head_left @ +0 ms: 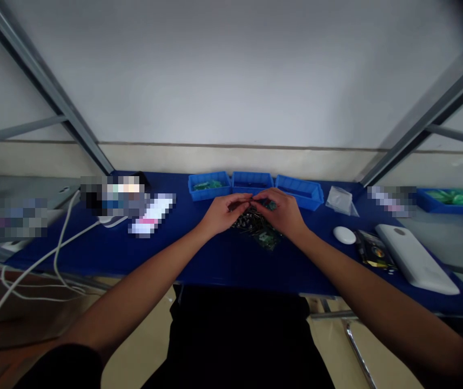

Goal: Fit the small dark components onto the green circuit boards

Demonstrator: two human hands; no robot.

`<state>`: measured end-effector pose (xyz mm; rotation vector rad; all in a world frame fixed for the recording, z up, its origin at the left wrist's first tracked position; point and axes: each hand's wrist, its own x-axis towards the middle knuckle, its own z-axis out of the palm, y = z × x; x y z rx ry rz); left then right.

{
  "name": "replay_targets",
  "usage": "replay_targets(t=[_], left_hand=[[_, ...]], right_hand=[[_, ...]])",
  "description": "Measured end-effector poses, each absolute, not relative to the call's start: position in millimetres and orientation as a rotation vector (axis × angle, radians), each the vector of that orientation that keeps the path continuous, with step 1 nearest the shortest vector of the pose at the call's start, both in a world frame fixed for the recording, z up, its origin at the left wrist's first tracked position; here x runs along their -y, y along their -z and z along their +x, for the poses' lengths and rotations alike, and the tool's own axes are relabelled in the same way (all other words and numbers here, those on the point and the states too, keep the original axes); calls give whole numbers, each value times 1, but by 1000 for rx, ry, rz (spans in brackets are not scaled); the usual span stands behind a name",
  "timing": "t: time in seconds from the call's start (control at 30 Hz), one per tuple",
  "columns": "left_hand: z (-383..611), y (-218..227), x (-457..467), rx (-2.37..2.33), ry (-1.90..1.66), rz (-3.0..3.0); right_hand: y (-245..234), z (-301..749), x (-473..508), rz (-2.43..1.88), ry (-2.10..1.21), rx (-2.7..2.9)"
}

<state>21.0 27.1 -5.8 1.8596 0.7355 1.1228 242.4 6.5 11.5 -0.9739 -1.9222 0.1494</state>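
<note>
My left hand and my right hand meet over a heap of small metal parts on the blue table. Fingers and thumbs of both are pinched together, tip to tip, and what they hold is too small to make out. By my right fingers shows a bit of green. At the heap's near side lies a small clear bag with green content. Behind my hands stand three blue bins in a row: the left bin holds green pieces, then come the middle bin and the right bin.
A clear plastic bag, a white oval case, a black-and-yellow packet and a white power bank lie at right. A phone and white cables are at left. Metal posts flank the table.
</note>
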Motion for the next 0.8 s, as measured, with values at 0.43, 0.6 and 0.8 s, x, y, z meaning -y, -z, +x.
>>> replay_targets(t=[0.43, 0.6, 0.8], left_hand=[[19, 8, -34, -872, -1213, 1690], [18, 9, -35, -929, -1223, 1751], [19, 4, -29, -968, -1154, 1936]], right_hand=[[-6, 242, -9, -804, -147, 2026], [-12, 241, -6, -857, -131, 1965], [-9, 243, -9, -886, -131, 2044]])
